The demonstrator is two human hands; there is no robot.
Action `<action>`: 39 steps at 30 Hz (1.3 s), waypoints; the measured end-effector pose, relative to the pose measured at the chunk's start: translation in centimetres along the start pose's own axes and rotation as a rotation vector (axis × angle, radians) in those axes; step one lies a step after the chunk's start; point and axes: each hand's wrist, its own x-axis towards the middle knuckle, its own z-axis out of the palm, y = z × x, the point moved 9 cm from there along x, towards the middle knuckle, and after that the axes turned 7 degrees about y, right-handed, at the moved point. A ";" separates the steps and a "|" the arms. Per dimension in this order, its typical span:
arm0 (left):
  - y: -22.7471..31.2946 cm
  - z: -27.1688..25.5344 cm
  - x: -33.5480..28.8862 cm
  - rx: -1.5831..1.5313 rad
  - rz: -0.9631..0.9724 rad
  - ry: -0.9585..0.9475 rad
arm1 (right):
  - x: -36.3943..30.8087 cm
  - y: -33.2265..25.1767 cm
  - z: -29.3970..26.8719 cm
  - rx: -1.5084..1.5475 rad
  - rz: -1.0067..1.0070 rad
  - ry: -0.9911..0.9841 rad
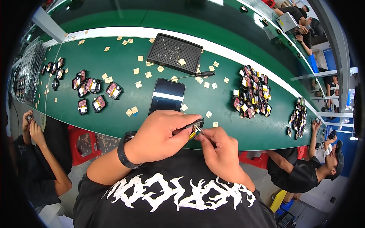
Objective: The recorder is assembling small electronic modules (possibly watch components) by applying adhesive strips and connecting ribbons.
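My left hand (157, 133), with a black band on its wrist, pinches a small black device housing (196, 123) in front of my chest. A bit of yellow shows at the housing's lower side; its inside is mostly hidden by my fingers. My right hand (221, 154) is closed around a thin metal tool (202, 132), which looks like tweezers, its tip at the housing. Just beyond my hands lies a dark phone (167, 97) on the green table (213, 133). A screwdriver (205, 74) rests behind the phone, its black handle pointing right.
A black perforated tray (173, 66) holds small scraps at the back. Open device housings with reddish boards lie in a left cluster (91, 84) and a right pile (251, 93). Small beige squares (138, 84) are scattered about. Co-workers sit on both sides.
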 end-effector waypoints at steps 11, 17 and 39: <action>-3.0 1.4 -1.4 -0.774 -0.457 -0.009 | -1.1 2.7 0.9 0.452 0.178 -0.092; -3.0 1.3 -1.4 -0.707 -0.486 -0.021 | -1.3 3.9 1.9 0.708 0.276 -0.140; -2.6 -0.1 -1.3 -0.187 -0.340 0.162 | -0.8 -0.3 -1.2 -0.147 -0.074 0.061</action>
